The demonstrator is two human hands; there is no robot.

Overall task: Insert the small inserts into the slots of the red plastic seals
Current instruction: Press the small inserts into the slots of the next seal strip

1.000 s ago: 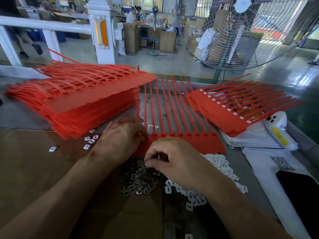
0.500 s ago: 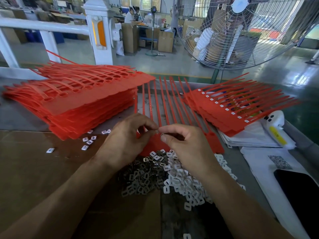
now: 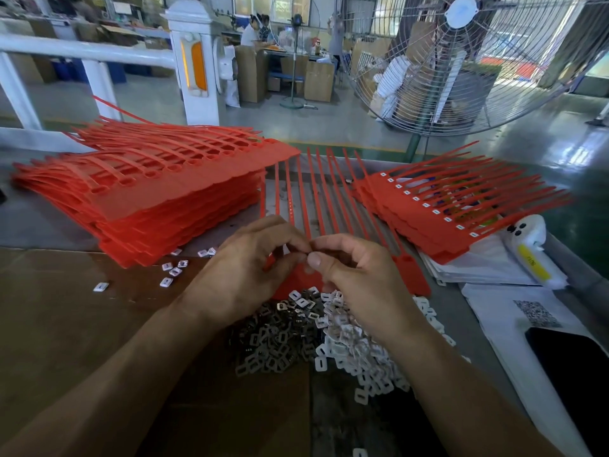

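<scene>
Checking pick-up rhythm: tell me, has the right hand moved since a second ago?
Yes. The right hand rose off the insert pile, away toward the seal strip.

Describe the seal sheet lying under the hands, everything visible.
The seal sheet is a flat red plastic strip of joined tags lying on the table, between a tall stack and a smaller stack. Thin straps fan from it away from the person. Both hands, left hand and right hand, cover its middle; the insert pile lies at its near edge.
</scene>
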